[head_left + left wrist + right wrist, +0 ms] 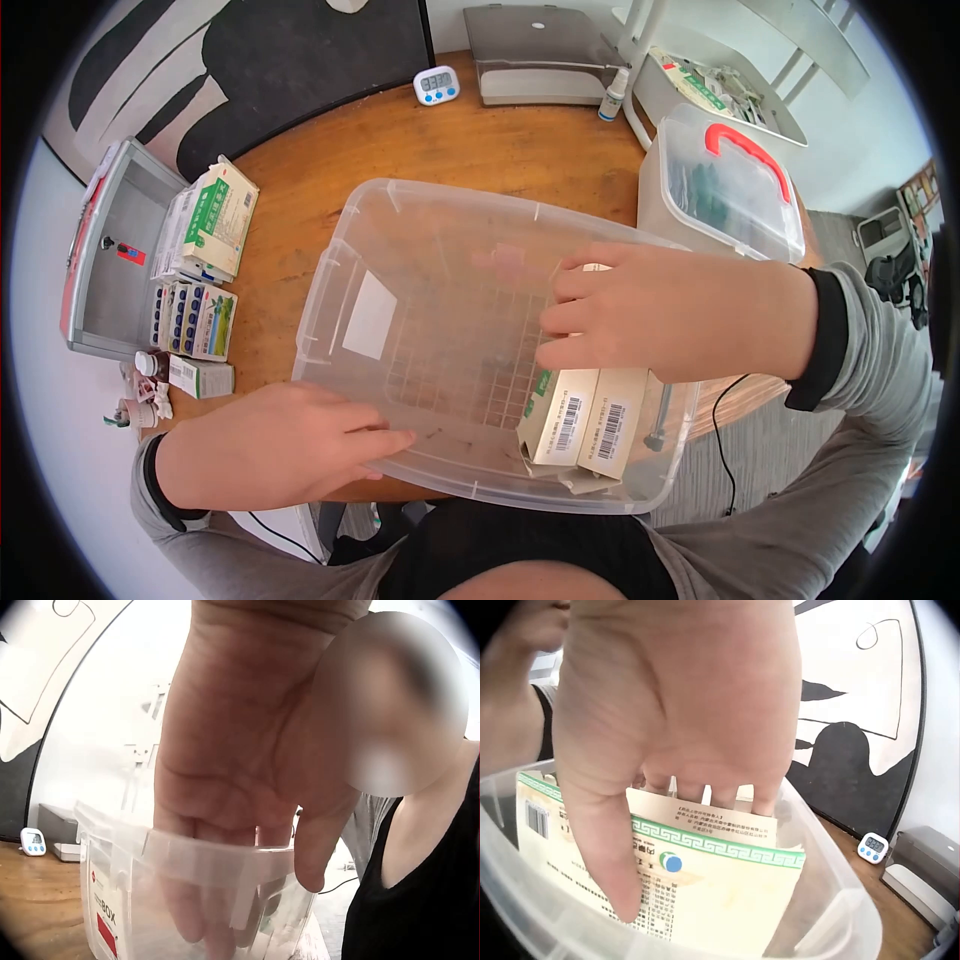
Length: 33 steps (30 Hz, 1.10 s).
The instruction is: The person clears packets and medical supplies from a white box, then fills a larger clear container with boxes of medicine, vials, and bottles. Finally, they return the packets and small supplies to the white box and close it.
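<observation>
A translucent plastic bin (440,300) sits on the wooden table at its front edge. Inside its right part, two cream-and-green medicine boxes (585,425) stand side by side, barcodes facing up. My right hand (640,310) reaches in from above and grips them. In the right wrist view, the thumb presses the face of the nearer medicine box (712,900) while the fingers go down behind the other. My left hand (290,445) lies over the bin's front left corner, fingers nearly straight. Through the plastic wall (135,900) those fingers show hanging down, thumb by the rim.
At left, an open-fronted metal-framed case (120,260) stands by stacked medicine boxes (215,220) and a small brown bottle (150,364). A white timer (436,86), a grey lidded box (540,60) and a spray bottle (614,95) line the back. A red-handled container (720,190) is at right.
</observation>
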Each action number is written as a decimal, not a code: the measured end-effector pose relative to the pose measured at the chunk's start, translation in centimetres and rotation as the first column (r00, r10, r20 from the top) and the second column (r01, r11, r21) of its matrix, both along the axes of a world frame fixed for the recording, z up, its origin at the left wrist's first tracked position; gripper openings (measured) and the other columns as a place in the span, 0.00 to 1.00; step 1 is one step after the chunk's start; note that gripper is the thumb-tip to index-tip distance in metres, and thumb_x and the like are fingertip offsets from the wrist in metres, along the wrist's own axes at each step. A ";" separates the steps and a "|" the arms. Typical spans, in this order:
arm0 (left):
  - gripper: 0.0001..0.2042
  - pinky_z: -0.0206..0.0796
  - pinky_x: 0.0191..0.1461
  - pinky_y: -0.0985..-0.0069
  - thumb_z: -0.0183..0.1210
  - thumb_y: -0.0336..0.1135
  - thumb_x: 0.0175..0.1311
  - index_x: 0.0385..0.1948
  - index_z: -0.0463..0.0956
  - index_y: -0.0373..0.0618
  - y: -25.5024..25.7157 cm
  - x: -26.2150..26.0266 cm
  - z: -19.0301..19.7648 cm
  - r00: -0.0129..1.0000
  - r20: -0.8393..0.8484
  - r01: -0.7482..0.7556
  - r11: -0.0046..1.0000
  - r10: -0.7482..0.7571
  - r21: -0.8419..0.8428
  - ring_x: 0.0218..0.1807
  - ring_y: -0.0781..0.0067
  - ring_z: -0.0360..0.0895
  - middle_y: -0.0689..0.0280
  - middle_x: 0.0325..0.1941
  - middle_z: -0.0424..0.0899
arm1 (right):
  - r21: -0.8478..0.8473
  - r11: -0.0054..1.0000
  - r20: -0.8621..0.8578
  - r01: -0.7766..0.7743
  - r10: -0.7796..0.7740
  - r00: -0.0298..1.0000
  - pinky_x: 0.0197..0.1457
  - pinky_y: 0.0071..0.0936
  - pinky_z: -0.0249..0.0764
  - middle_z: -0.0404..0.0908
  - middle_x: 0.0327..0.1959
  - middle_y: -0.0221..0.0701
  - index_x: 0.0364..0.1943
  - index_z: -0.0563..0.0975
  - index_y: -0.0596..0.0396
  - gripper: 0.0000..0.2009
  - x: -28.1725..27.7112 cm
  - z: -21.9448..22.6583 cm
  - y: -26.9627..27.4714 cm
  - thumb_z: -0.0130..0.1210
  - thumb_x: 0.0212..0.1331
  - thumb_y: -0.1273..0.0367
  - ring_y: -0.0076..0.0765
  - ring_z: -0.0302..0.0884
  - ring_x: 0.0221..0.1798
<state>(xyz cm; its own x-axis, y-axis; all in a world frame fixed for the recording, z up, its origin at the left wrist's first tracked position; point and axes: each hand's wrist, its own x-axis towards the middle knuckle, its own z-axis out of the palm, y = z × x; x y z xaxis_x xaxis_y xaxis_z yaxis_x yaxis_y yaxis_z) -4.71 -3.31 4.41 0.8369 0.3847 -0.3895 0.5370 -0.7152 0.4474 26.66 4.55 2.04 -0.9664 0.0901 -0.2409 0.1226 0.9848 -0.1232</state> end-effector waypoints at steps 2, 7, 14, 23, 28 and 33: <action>0.19 0.75 0.44 0.68 0.61 0.37 0.67 0.57 0.75 0.42 -0.1 0.2 0.2 0.999 -0.031 -0.008 1.000 0.008 0.009 0.42 0.61 0.82 0.61 0.41 0.81 | 0.052 0.999 0.006 0.004 -0.005 1.000 0.68 0.35 0.66 0.79 0.46 0.26 0.49 0.75 0.48 0.17 0.3 -0.7 -0.4 0.60 0.53 0.76 0.35 0.73 0.59; 0.19 0.76 0.45 0.70 0.64 0.38 0.65 0.55 0.78 0.44 -0.2 0.0 0.0 0.999 -0.038 -0.015 1.000 0.016 0.026 0.43 0.61 0.83 0.62 0.45 0.83 | 0.141 0.990 -0.069 -0.003 0.013 0.998 0.70 0.35 0.64 0.76 0.45 0.25 0.51 0.74 0.48 0.20 1.1 -2.9 -0.9 0.62 0.52 0.74 0.35 0.72 0.58; 0.19 0.71 0.49 0.69 0.64 0.38 0.65 0.56 0.79 0.46 -0.8 -0.3 -0.1 0.998 0.025 -0.059 0.998 0.058 0.035 0.47 0.63 0.81 0.64 0.48 0.83 | -0.208 0.966 0.232 0.150 -0.101 0.968 0.79 0.43 0.53 0.71 0.59 0.39 0.66 0.68 0.49 0.37 0.7 -0.8 -1.4 0.65 0.45 0.69 0.45 0.65 0.68; 0.17 0.70 0.50 0.69 0.63 0.39 0.66 0.55 0.79 0.47 -0.9 -0.2 -0.4 0.990 0.119 -0.079 0.997 0.080 -0.019 0.47 0.65 0.80 0.66 0.46 0.82 | -0.231 0.971 0.001 0.056 -0.057 0.998 0.75 0.53 0.58 0.72 0.60 0.36 0.65 0.68 0.50 0.31 -2.0 -1.9 -8.0 0.62 0.55 0.63 0.41 0.69 0.66; 0.15 0.70 0.51 0.69 0.61 0.38 0.68 0.53 0.79 0.45 -1.0 -0.3 -0.5 0.987 0.133 -0.091 0.995 0.094 -0.027 0.46 0.65 0.80 0.65 0.44 0.82 | -0.249 0.967 0.191 0.053 -0.004 0.981 0.77 0.53 0.56 0.76 0.53 0.31 0.58 0.70 0.47 0.23 -0.9 -2.3 -7.0 0.60 0.58 0.66 0.38 0.71 0.64; 0.15 0.71 0.50 0.69 0.60 0.38 0.68 0.54 0.79 0.45 -1.3 -0.4 -0.6 0.983 0.153 -0.102 0.995 0.099 0.009 0.46 0.63 0.80 0.63 0.43 0.81 | -0.225 0.973 0.144 0.046 -0.013 0.989 0.77 0.52 0.55 0.77 0.52 0.29 0.58 0.71 0.45 0.23 -0.5 -2.0 -7.3 0.61 0.57 0.64 0.39 0.72 0.63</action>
